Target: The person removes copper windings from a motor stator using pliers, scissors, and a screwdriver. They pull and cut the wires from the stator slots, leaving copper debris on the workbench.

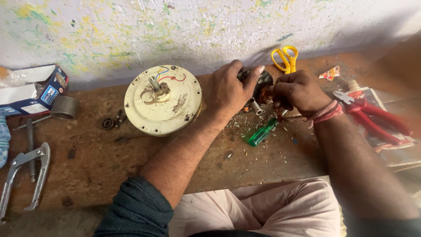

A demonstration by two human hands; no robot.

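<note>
At far left of the frame, a metal puller [24, 175] lies on the wooden bench [101, 166], with a rod [30, 149] just beside it. Upper left: an open blue and white box [33, 90] against the wall, and a metal ring [66, 107] next to it. A bearing [108, 123] and small screws [119, 117] lie between the ring and the cream motor cover [163, 101]. The cover sits left of centre, shaft up, with blue and red wires on top.

At centre, the left hand [228, 92] is closed over a dark stator [258, 85], thumb and fingers grasping it. The right hand [298, 92] touches the stator's right side, fingers curled tight at the copper winding; whether they pinch a tool cannot be told. A green-handled screwdriver [262, 134] lies just below both hands amid debris.

Upper right: yellow scissors [285, 58] by the wall. Far right: red pliers [368, 114] resting on a paper.
</note>
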